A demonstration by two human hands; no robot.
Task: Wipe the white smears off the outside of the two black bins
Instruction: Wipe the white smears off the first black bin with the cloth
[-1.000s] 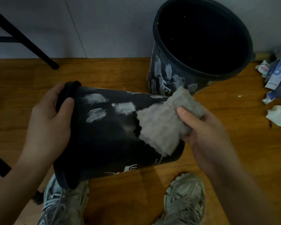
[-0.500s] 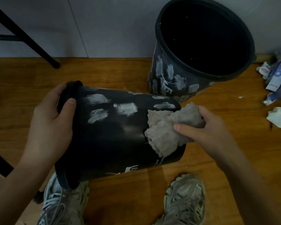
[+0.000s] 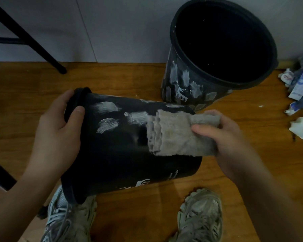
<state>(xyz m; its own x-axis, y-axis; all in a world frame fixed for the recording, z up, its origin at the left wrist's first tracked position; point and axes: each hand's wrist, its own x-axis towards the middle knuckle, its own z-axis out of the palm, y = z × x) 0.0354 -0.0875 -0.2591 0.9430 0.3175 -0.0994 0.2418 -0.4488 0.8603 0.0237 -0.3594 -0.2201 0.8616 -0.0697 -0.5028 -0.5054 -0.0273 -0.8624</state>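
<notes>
— Where's the bin being cleaned?

— The nearer black bin (image 3: 122, 151) is tipped on its side above the wooden floor (image 3: 24, 95), rim to the left, base to the right, in front of the person's shoes. The left hand (image 3: 58, 135) grips the rim, thumb lying on the outer wall. The right hand (image 3: 233, 138) is closed round a grey cloth (image 3: 173, 135) and holds it flat against the wall near the base end.

— Any smears left on it?

— Three white smears (image 3: 107, 117) show on the upper wall between the rim and the cloth; the cloth's edge touches the rightmost one. Lower down there is only printed white lettering near the base.

— And the other bin?

— The second black bin (image 3: 182, 84) stands upright by the far edge of the floor, against the pale wall (image 3: 112, 28), just behind the tipped one. White patches cover its outside. The base end of the tipped bin and the cloth hide its lowest part.

— What else is around?

— A heap of rubbish (image 3: 301, 84) lies at the floor's right edge: crumpled white paper and a blue-and-white box. A black frame leg (image 3: 33, 42) slants down to the far left of the floor, and another dark bar cuts across the near left edge. The left shoe (image 3: 66, 219) sits partly under the bin's rim; the right shoe (image 3: 201, 217) stands clear of it.
</notes>
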